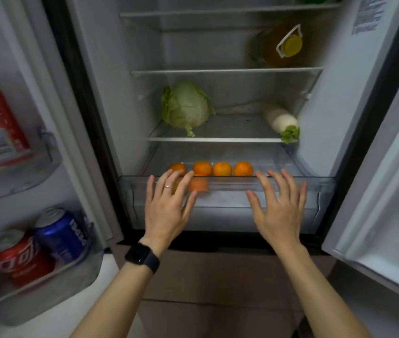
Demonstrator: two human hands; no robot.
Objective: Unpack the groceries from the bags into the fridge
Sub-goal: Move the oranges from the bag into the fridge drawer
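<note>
Head view: fridge [327,93] with both doors open, no bags in frame.

- Four small round orange mandarins [222,169] sit in a row just behind the front wall of the clear plastic crisper drawer [230,198] at the bottom. The drawer is pulled out towards the near side.
- Left hand [166,203], with a black watch and a ring, and right hand [279,206] are both flat with fingers spread, holding nothing. They sit well apart over the drawer front, fingertips at its top rim. Left fingers overlap the leftmost mandarin in the picture. Can't tell if either hand is pressing the plastic.
- The mandarins lie just far of the fingertips, mostly between the two hands.
- Handling guess: the mandarins are light and firm and will roll, so cup each one whole in the palm. The drawer is stiff and light, so push evenly on the front lip or it may jam.
- My read: the mandarins are stowed and closing the drawer is next.
- Also stowed: pale green cabbage [186,106] at shelf left, white radish [281,120] at shelf right, yellow-capped amber bottle [279,47] above.
- Left door bins hold a red can [18,259] and a blue can [62,235].
</note>
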